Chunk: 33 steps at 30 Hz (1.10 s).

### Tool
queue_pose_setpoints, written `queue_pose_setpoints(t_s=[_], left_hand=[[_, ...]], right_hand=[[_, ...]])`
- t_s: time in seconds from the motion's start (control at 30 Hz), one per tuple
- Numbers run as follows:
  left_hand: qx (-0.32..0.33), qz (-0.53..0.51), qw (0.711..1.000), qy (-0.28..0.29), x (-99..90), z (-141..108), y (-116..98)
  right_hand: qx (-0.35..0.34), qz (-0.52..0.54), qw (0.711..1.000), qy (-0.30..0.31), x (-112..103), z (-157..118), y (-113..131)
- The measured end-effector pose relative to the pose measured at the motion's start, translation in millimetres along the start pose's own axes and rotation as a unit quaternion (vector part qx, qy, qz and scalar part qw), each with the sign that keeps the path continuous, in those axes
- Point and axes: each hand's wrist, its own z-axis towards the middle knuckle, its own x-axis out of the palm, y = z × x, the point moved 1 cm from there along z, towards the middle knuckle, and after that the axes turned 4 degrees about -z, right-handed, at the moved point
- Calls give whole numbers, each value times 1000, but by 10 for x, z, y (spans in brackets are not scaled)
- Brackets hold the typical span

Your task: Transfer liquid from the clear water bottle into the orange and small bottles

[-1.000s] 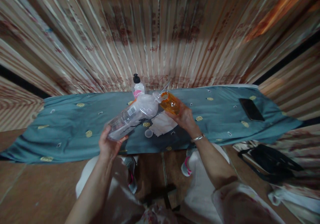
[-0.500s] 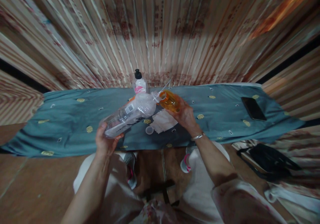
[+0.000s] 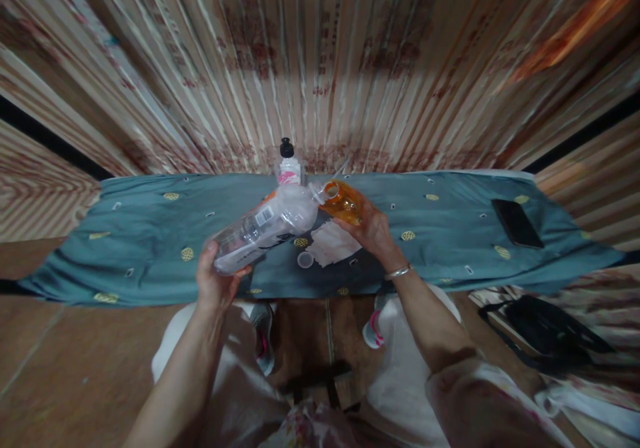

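Note:
My left hand (image 3: 218, 272) is closed round the base of a large clear plastic bottle (image 3: 265, 225), which is tilted with its neck up to the right. An orange see-through bottle (image 3: 345, 203) is in the grip of my right hand (image 3: 371, 231), its mouth turned left. The two bottle mouths meet or nearly meet; I cannot tell if they touch. Below them lie a crumpled white cloth or tissue (image 3: 333, 243) and a small round translucent cap (image 3: 305, 259). Behind the clear bottle stands a bottle with a black cap (image 3: 287, 161) and a pink-and-white label.
A teal patterned cloth (image 3: 150, 235) covers the table. On its right side lies a black phone (image 3: 517, 223). Striped curtains (image 3: 310, 68) hang behind the table. A black bag (image 3: 550, 331) rests at the lower right.
The view has shifted slightly, so everything appears a little further right. Both hands keep their grips, and the bottles hold nearly the same pose, mouth to mouth.

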Motion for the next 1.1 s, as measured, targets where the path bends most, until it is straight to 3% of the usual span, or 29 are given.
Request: queue_pose_setpoints(t_s=[0.33, 1.1], left_hand=[[7, -16, 1000, -10, 67, -94, -70], [3, -16, 999, -30, 41, -198, -210]], right_hand=[[-7, -8, 1000, -21, -4, -15, 1], [3, -29, 999, 27, -95, 30, 142]])
